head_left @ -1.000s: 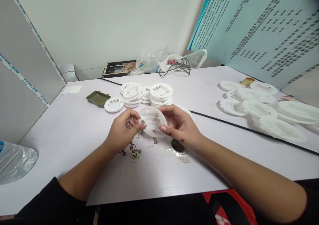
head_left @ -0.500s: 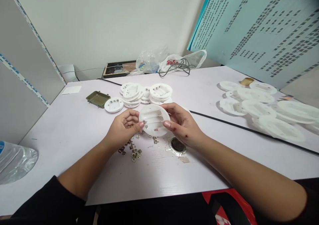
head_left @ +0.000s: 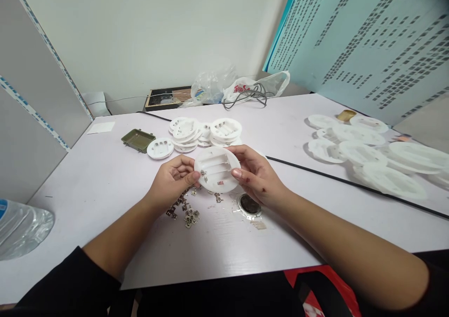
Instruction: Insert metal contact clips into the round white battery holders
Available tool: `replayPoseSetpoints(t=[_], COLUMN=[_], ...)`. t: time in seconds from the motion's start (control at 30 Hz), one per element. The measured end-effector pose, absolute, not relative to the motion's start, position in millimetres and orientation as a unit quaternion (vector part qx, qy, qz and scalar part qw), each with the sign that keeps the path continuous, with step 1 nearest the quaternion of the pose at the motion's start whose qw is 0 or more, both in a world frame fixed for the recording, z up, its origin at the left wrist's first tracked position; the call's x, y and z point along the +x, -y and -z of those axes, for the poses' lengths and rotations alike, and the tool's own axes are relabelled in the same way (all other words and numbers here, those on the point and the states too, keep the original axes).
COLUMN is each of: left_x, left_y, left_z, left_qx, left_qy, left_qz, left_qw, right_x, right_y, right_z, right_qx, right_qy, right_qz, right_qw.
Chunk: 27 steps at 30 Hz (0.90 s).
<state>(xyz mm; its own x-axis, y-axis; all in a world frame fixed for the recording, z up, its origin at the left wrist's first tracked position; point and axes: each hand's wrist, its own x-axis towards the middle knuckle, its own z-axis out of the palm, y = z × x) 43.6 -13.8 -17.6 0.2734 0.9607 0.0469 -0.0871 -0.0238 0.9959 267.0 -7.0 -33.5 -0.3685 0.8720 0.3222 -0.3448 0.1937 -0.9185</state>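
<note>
Both my hands hold a round white plastic disc (head_left: 217, 169) with battery slots, tilted up toward me above the table. My left hand (head_left: 173, 182) pinches its left edge, where a small metal contact shows. My right hand (head_left: 255, 174) grips its right edge with thumb on top and fingers behind. Below the disc lies a scatter of small metal contacts (head_left: 187, 212) on the pale table (head_left: 105, 176).
A stack of similar white discs (head_left: 205, 132) sits behind, with one disc (head_left: 160, 147) and a green box (head_left: 138, 139) to the left. A dark round part (head_left: 249, 205) lies near my right wrist. More white discs (head_left: 368, 146) lie at right; a water bottle (head_left: 21, 228) at left.
The disc has been lifted and tilted up toward me; both hands rose slightly with it. The left thumb now presses at the disc's left edge.
</note>
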Motion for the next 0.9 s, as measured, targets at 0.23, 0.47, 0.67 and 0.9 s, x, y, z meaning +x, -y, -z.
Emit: replayPoseSetpoints(t=[0.23, 0.47, 0.67, 0.9], left_x=[43.5, 44.4, 44.9, 47.2], left_y=[16.4, 18.6, 18.8, 19.9], left_z=[15.6, 15.3, 17.6, 17.2], left_qx=[0.560, 0.577, 0.578, 0.573], left_qy=[-0.409, -0.414, -0.419, -0.431], left_qz=[-0.455, -0.458, -0.457, -0.433], left_qw=[0.558, 0.535, 0.530, 0.547], right_x=[266.2, 265.7, 264.4, 264.0], right_y=[7.3, 8.8, 11.7, 15.4], right_z=[32.5, 33.3, 30.4, 29.2], right_qx=[-0.211, -0.206, -0.208, -0.230], right_qy=[0.574, 0.589, 0.626, 0.660], right_qz=[-0.602, -0.592, -0.555, -0.521], right_qw=[0.513, 0.510, 0.507, 0.490])
